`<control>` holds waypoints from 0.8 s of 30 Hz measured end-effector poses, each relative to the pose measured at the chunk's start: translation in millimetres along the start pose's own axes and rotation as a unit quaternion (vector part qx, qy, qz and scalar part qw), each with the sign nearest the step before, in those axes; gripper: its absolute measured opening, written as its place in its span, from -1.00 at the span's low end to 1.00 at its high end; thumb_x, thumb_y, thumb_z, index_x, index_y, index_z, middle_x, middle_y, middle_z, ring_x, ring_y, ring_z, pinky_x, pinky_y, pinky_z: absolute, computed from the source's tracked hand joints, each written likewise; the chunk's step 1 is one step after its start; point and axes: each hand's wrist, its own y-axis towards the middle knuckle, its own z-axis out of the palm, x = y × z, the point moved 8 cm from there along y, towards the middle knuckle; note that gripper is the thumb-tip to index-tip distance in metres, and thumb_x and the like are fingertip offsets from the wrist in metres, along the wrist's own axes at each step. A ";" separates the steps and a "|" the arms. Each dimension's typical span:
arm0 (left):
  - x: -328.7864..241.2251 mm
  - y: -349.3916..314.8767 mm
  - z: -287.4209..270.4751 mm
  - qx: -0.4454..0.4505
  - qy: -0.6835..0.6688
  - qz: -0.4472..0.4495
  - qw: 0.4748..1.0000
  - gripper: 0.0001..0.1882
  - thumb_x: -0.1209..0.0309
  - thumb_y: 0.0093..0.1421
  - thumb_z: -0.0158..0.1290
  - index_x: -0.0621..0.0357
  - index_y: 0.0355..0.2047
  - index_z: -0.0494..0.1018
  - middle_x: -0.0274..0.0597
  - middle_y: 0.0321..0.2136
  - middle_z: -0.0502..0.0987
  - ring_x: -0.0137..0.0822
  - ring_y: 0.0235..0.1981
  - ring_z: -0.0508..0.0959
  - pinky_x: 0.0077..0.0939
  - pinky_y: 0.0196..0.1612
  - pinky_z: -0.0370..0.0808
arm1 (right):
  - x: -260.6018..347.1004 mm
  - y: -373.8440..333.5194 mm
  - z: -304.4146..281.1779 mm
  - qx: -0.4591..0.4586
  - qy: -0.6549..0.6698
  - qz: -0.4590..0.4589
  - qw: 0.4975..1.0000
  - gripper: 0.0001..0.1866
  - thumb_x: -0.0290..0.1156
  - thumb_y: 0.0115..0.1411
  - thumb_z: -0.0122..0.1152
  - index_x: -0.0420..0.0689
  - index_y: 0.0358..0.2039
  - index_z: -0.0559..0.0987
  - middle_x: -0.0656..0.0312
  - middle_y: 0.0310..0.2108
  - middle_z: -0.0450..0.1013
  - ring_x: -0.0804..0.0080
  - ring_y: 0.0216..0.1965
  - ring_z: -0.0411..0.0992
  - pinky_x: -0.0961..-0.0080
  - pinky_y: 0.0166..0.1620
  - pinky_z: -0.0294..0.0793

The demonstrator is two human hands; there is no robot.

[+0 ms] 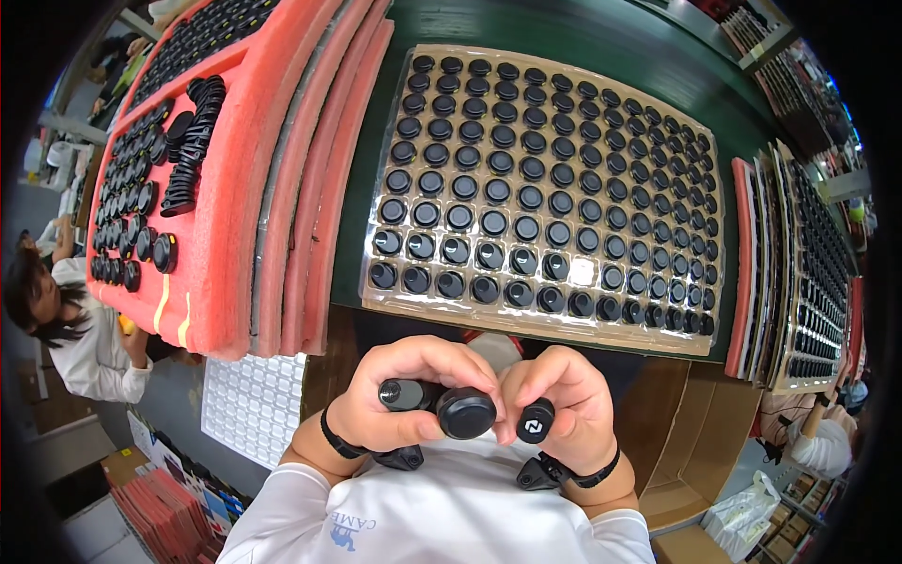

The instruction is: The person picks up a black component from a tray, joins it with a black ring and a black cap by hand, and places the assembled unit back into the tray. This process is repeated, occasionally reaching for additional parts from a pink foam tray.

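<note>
In front of my chest, my left hand point(371, 418) is closed round a black round knob-like piece point(467, 414) with a flat disc face toward me. A dark cylinder point(405, 395) with an open, hollow-looking end lies in the same hand, behind the thumb. My right hand point(581, 404) pinches a small black cylinder point(536, 422) with a white mark on its end. The fingertips of both hands nearly meet between these pieces; whether they touch is hard to tell.
Beyond my hands, a clear plastic tray point(554, 324) of black round pieces lies on the green table point(658, 38). Stacked red foam trays point(225, 282) with black parts stand left. More filled trays point(799, 357) lean right. A cardboard box point(700, 442) is below; a co-worker point(85, 338) sits left.
</note>
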 end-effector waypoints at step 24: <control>22.0 -5.6 -17.7 -0.020 0.044 -0.086 0.995 -0.46 0.07 0.01 0.22 0.34 -0.25 0.40 0.04 -0.38 0.49 -0.43 -0.52 0.45 -0.68 -0.56 0.34 | 31.9 -4.7 16.2 0.086 -0.353 -0.208 0.908 -0.71 -0.09 0.24 0.04 -0.02 -0.22 0.30 -0.04 -0.32 0.54 0.39 -0.51 0.37 0.50 -0.39 0.29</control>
